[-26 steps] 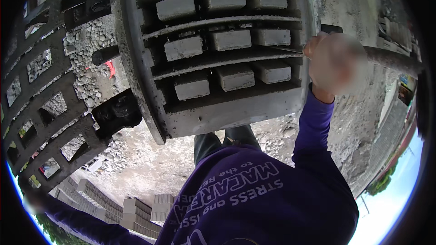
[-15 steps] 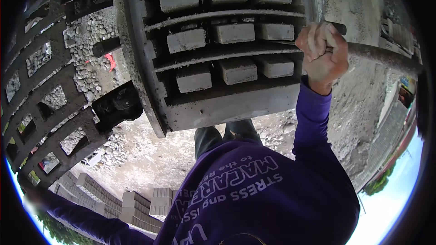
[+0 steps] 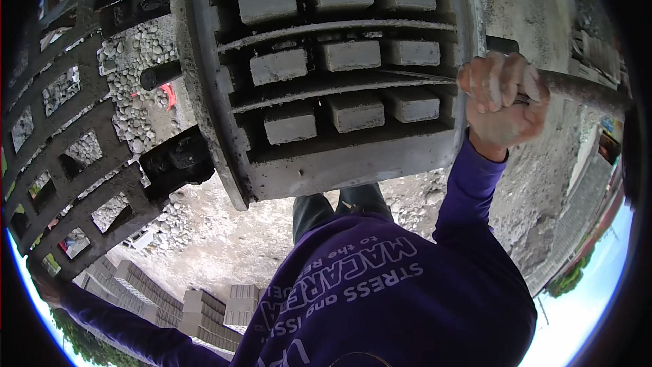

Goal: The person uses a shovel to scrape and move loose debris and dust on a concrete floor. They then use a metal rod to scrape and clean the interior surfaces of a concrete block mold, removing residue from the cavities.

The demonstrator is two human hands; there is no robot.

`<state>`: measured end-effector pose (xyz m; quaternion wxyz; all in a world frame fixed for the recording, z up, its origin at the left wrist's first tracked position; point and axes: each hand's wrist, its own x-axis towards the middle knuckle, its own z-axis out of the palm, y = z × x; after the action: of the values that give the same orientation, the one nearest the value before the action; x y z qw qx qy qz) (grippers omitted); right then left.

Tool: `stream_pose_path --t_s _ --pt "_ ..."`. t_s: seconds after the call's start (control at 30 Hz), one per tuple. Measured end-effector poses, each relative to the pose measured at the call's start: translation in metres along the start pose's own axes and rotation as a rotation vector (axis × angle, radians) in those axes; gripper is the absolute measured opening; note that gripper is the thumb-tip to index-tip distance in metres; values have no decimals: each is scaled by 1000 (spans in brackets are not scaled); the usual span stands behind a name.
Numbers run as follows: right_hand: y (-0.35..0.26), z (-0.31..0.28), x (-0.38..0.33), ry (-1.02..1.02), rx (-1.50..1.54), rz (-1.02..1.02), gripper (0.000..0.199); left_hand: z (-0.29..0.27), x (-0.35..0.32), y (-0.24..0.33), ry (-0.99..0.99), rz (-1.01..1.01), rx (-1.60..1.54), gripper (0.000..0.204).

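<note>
My right hand (image 3: 504, 98) is closed in a fist at the right side of a grey metal mould (image 3: 353, 163). From the fist a thin metal strip or rod (image 3: 421, 76) points left, over the mould's right wall. Inside the mould stand rows of light grey rectangular blocks (image 3: 352, 56), three across, with dark gaps and thin dividers (image 3: 339, 86) between rows. Far to the left, my left hand (image 3: 45, 285) is at the lower edge of a dark metal grid frame (image 3: 92, 183) with square openings; its fingers are too dark and small to make out.
Black hinges (image 3: 178, 158) join grid and mould on the left, near a short pipe end (image 3: 160, 75). A rusty pipe (image 3: 584, 90) runs rightward behind my right hand. Gravel (image 3: 139, 88) lies under the grid. Stacked grey blocks (image 3: 202, 316) stand at the lower left.
My right hand has moved right and a little nearer to me, drawing the thin strip with it. The left hand remains at the grid's edge.
</note>
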<state>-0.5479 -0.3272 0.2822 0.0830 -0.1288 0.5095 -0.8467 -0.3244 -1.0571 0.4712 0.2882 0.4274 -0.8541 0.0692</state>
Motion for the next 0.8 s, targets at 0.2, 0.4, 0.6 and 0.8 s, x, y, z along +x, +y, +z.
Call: stream_pose_path --t_s 0.2,0.4,0.6,0.8 --pt "15 9 3 75 -75 -99 41 -4 -2 4 -1 -16 -16 53" --pt "-13 19 1 -116 25 -40 40 -12 -5 9 5 -14 -5 53" --pt "68 5 -24 166 -2 -166 27 -7 -1 18 17 -11 -27 53" --pt "-95 -12 1 -151 -248 4 43 2 -9 16 -17 -33 -2 53"
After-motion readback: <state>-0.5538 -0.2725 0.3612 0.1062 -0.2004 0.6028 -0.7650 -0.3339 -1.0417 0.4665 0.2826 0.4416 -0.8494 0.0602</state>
